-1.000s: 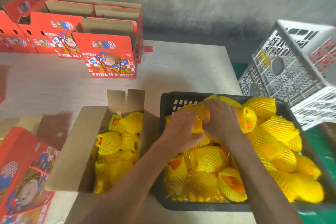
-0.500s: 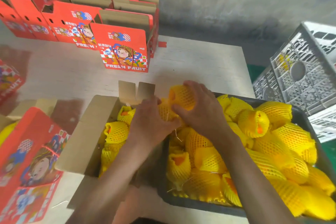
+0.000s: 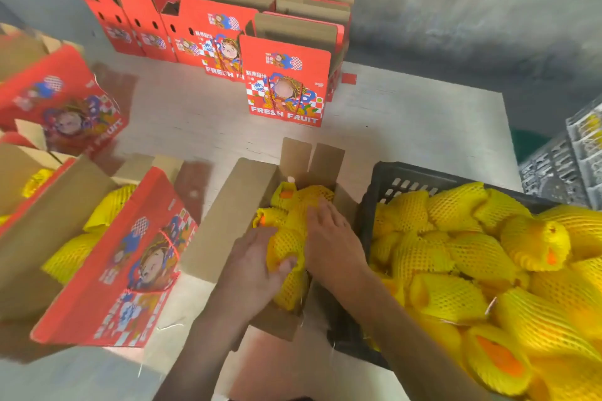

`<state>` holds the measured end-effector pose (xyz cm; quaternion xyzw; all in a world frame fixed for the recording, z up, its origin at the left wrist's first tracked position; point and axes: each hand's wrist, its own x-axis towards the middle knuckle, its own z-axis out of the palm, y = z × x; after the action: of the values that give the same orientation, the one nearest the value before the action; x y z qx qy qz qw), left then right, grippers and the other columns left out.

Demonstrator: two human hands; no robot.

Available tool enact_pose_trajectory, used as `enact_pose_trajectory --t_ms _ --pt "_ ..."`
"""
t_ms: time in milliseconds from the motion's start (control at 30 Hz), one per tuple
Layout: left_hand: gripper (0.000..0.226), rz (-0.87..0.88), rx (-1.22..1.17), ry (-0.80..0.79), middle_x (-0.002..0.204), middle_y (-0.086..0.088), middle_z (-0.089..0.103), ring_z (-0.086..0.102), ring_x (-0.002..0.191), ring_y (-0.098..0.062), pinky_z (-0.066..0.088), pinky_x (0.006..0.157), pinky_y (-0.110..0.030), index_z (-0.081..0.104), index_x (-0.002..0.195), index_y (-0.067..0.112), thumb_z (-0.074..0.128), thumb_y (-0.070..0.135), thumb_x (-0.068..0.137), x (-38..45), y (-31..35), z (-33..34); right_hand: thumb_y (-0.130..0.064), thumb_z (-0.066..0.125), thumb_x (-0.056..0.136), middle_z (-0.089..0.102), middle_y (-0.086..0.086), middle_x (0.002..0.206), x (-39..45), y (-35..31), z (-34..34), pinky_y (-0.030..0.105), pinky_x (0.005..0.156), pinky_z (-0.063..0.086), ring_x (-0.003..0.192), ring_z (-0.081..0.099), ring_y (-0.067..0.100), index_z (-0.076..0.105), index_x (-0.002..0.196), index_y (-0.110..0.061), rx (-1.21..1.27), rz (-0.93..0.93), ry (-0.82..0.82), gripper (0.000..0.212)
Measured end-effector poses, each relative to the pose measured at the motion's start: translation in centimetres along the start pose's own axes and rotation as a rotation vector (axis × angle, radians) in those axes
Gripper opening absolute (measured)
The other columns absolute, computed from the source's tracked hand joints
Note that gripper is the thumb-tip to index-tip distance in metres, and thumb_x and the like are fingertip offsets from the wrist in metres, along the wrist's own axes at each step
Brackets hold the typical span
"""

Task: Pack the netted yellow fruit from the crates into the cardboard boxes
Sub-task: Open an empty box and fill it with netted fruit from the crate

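An open cardboard box stands in the middle of the table, partly filled with netted yellow fruit. My left hand is inside it and grips one netted fruit, thumb curled over its near side. Right beside it, my right hand lies over the fruit in the box with its fingers stretched flat on the netting. The black plastic crate to the right is heaped with more netted fruit, some showing orange at the open ends.
A second packed box with a red printed flap stands at the left. Several empty red "FRESH FRUIT" boxes line the back of the pale table. Grey-white plastic crates are stacked at the far right.
Both hands have carried fruit from above the crate's left edge down into the middle box. The view has swung left, showing more of the left boxes.
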<state>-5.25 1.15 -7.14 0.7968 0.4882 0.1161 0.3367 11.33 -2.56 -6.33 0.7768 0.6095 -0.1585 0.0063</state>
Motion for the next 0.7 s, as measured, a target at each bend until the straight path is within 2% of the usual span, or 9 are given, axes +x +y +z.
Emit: enact_pose_trajectory --t_ms 67,133,233,300,367,467,567,633,700 --pt "0.052 0.052 0.023 0.191 0.139 -0.001 0.057 0.047 0.13 -0.024 0.035 0.11 -0.033 0.057 0.136 0.02 0.072 0.042 0.091 0.5 -1.4 -1.2 -0.021 0.046 0.108 -0.005 0.018 0.172 -1.5 -1.9 0.5 0.043 0.127 0.014 0.159 -0.001 0.035 0.002 0.164 -0.008 0.132 0.127 -0.033 0.073" --pt "0.062 -0.047 0.121 0.279 0.144 -0.009 0.052 0.044 0.134 -0.032 0.033 0.113 -0.043 0.051 0.141 0.015 0.07 0.045 0.091 1.6 -3.0 -2.0 -0.023 0.041 0.109 -0.003 0.016 0.172 -3.3 -3.7 1.3 0.042 0.126 0.019 0.159 0.007 0.036 0.001 0.164 -0.008 0.323 0.281 -0.109 0.069" --pt "0.091 -0.421 0.073 0.122 0.155 -0.023 0.036 0.033 0.143 -0.044 0.03 0.116 -0.054 0.029 0.152 0.007 0.063 0.063 0.089 3.3 -5.1 -2.7 -0.028 0.035 0.111 0.011 0.02 0.168 -5.3 -5.5 3.3 0.046 0.12 0.033 0.152 0.026 0.039 0.016 0.16 -0.004 0.568 0.514 -0.141 0.058" --pt "0.086 -0.515 -0.035 0.008 0.144 -0.023 0.048 0.043 0.139 -0.041 0.037 0.11 -0.048 0.04 0.142 0.008 0.065 0.068 0.085 4.2 -6.2 -3.7 -0.037 0.026 0.112 0.011 0.02 0.169 -6.1 -6.1 5.2 0.05 0.12 0.035 0.152 0.026 0.039 0.018 0.162 -0.007 0.631 0.659 -0.104 0.058" --pt "0.063 -0.519 -0.099 0.02 0.111 -0.012 0.065 0.062 0.116 -0.035 0.047 0.094 -0.04 0.058 0.11 0.014 0.072 0.067 0.08 5.0 -6.9 -5.5 -0.059 0.021 0.106 0.02 0.011 0.17 -6.9 -6.7 6.3 0.05 0.121 0.033 0.152 0.03 0.034 0.008 0.165 -0.016 0.727 0.698 -0.081 0.074" --pt "0.042 -0.428 -0.164 -0.006 0.087 -0.002 0.07 0.067 0.091 -0.026 0.053 0.088 -0.038 0.065 0.091 0.021 0.074 0.061 0.081 5.7 -7.1 -7.4 -0.079 0.012 0.089 0.031 0.005 0.167 -7.0 -6.9 8.1 0.049 0.124 0.027 0.151 0.033 0.031 0.012 0.165 -0.027 1.008 0.794 -0.02 0.093" --pt "0.033 -0.29 -0.06 -0.095 0.077 -0.001 0.067 0.065 0.08 -0.024 0.049 0.071 -0.028 0.066 0.091 0.021 0.059 0.053 0.096 5.3 -6.2 -7.6 -0.08 0.016 0.084 0.045 0.013 0.157 -7.0 -6.7 9.5 0.051 0.119 0.036 0.142 0.045 0.033 0.033 0.16 -0.021 1.271 0.937 0.065 0.098" --pt "0.038 -0.247 -0.01 -0.108 0.072 0.001 0.066 0.062 0.069 -0.017 0.038 0.059 -0.021 0.069 0.092 0.018 0.051 0.051 0.101 5.1 -5.4 -7.5 -0.079 0.025 0.09 0.055 0.017 0.145 -7.9 -6.7 10.4 0.051 0.112 0.041 0.133 0.052 0.036 0.049 0.148 -0.014 1.318 0.943 0.166 0.09" --pt "0.038 -0.245 0.038 -0.09 0.069 0.0 0.065 0.061 0.067 -0.017 0.038 0.058 -0.025 0.068 0.088 0.02 0.049 0.05 0.102 4.9 -4.9 -7.2 -0.075 0.033 0.092 0.059 0.018 0.139 -8.8 -6.9 11.1 0.052 0.109 0.044 0.127 0.055 0.038 0.055 0.141 -0.012 1.333 0.913 0.224 0.083"
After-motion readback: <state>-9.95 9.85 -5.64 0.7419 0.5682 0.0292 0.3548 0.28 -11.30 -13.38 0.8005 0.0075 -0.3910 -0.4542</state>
